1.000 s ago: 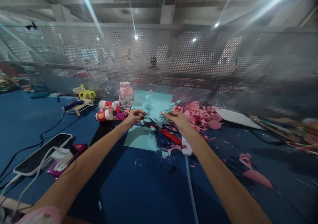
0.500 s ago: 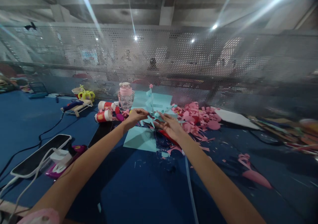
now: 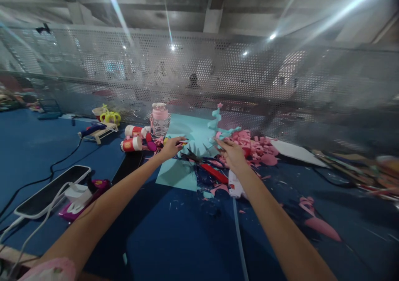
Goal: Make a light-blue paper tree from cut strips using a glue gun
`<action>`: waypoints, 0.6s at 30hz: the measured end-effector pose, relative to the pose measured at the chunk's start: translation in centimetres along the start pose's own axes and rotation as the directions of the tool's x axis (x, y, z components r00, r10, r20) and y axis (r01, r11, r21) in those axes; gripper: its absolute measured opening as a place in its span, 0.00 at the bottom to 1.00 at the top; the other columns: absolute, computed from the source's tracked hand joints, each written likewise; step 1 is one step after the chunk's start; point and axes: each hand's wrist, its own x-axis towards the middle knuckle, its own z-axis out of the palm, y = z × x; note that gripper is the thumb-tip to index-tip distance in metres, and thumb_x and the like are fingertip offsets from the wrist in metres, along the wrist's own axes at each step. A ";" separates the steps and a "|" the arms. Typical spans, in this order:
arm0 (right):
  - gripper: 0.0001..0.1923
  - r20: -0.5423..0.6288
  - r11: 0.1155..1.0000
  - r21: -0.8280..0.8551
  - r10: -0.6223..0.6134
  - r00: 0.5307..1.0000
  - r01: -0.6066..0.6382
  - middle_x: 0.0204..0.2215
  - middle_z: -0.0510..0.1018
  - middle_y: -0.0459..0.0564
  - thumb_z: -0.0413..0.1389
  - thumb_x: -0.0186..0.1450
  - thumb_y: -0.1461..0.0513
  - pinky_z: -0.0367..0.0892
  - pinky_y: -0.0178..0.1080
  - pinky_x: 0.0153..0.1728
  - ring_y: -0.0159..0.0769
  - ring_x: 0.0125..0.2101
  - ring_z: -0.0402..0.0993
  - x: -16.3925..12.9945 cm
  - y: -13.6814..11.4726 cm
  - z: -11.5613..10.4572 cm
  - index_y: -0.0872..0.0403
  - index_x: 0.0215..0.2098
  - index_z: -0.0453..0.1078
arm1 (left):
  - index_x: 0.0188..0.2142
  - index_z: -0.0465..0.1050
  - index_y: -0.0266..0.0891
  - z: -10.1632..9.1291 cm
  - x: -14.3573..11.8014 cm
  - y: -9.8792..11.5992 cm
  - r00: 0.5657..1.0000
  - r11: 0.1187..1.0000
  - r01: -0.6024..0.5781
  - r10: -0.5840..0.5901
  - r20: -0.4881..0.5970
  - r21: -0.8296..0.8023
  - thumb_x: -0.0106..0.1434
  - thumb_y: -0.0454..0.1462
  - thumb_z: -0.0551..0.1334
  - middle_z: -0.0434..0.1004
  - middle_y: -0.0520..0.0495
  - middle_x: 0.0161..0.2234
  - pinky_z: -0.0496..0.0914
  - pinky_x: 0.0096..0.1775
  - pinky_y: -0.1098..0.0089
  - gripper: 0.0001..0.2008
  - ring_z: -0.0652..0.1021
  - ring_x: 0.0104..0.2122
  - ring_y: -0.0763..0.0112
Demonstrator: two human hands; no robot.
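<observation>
My right hand (image 3: 233, 154) has its fingertips pinched on a light-blue paper craft (image 3: 215, 123), a curling upright strip topped by a small pink star (image 3: 220, 105). One arm of the craft reaches out over the pink scraps. To the left, the fingers of my left hand (image 3: 171, 149) are drawn together above the lower blue sheet (image 3: 178, 176). Thin yellow and dark bits show at its fingertips, too small to name. Between the hands lie dark blades (image 3: 190, 156) and a red handle-like piece (image 3: 214, 173).
A pink-lidded bottle (image 3: 160, 121) stands behind my left hand, beside red-and-white cups (image 3: 131, 144). Pink paper scraps (image 3: 258, 148) pile up at right, near a white board (image 3: 297, 152). A phone-like black slab (image 3: 52, 193) with cables lies left. Perforated metal panels (image 3: 199, 73) rise behind.
My right hand has moved right, carrying the blue paper craft away from my left hand, which no longer touches it. The blades and red piece between the hands are now uncovered.
</observation>
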 end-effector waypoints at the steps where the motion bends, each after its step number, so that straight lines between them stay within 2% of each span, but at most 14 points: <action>1: 0.15 0.009 1.000 -0.017 -0.001 1.000 0.001 0.27 0.78 0.45 0.66 0.37 0.57 0.68 0.36 0.33 0.36 0.36 0.74 -0.1 0.1 0.2 0.53 0.18 0.67 | 0.32 0.76 0.37 0.1 0.0 0.0 1.000 1.000 -0.002 0.002 -0.003 -0.006 0.39 0.26 0.65 0.76 0.44 0.41 0.63 0.49 0.63 0.17 0.71 0.47 0.58; 4: 0.15 0.055 0.997 -0.073 0.016 0.998 -0.012 0.23 0.77 0.46 0.66 0.37 0.56 0.68 0.36 0.31 0.36 0.31 0.74 -0.9 1.0 1.2 0.54 0.18 0.69 | 0.38 0.74 0.38 0.4 0.1 0.5 1.000 0.999 0.008 -0.008 0.007 -0.048 0.45 0.31 0.64 0.73 0.44 0.46 0.63 0.49 0.63 0.17 0.70 0.49 0.60; 7: 0.15 0.088 0.992 -0.118 0.044 0.995 -0.033 0.19 0.75 0.45 0.66 0.37 0.54 0.66 0.35 0.27 0.33 0.26 0.72 -1.9 2.2 2.3 0.55 0.18 0.70 | 0.45 0.70 0.39 0.7 -0.2 1.5 0.992 0.978 0.068 -0.046 0.116 -0.199 0.51 0.36 0.61 0.72 0.43 0.47 0.64 0.47 0.64 0.20 0.72 0.47 0.63; 10: 0.17 0.115 0.988 -0.151 0.059 0.992 -0.042 0.19 0.75 0.45 0.65 0.38 0.53 0.64 0.34 0.25 0.32 0.24 0.70 -2.6 3.1 3.1 0.56 0.19 0.71 | 0.47 0.68 0.38 0.8 -0.4 2.0 0.976 0.947 0.130 -0.070 0.204 -0.295 0.48 0.35 0.65 0.75 0.43 0.43 0.66 0.44 0.68 0.25 0.75 0.41 0.66; 14: 0.18 0.154 0.979 -0.199 0.066 0.986 -0.034 0.18 0.75 0.46 0.65 0.37 0.52 0.62 0.33 0.23 0.32 0.23 0.69 -3.1 3.9 3.8 0.56 0.19 0.71 | 0.47 0.67 0.35 0.7 -0.4 1.3 0.974 0.966 0.111 -0.058 0.220 -0.235 0.43 0.35 0.69 0.77 0.43 0.36 0.68 0.40 0.68 0.30 0.77 0.36 0.66; 18: 0.18 0.182 0.972 -0.235 0.048 0.982 -0.004 0.16 0.72 0.43 0.65 0.37 0.53 0.59 0.33 0.24 0.28 0.20 0.65 -3.4 4.3 4.1 0.57 0.19 0.71 | 0.43 0.69 0.34 0.4 0.0 0.4 0.986 0.979 0.088 -0.059 0.159 -0.182 0.41 0.38 0.70 0.78 0.44 0.32 0.69 0.36 0.69 0.28 0.77 0.31 0.67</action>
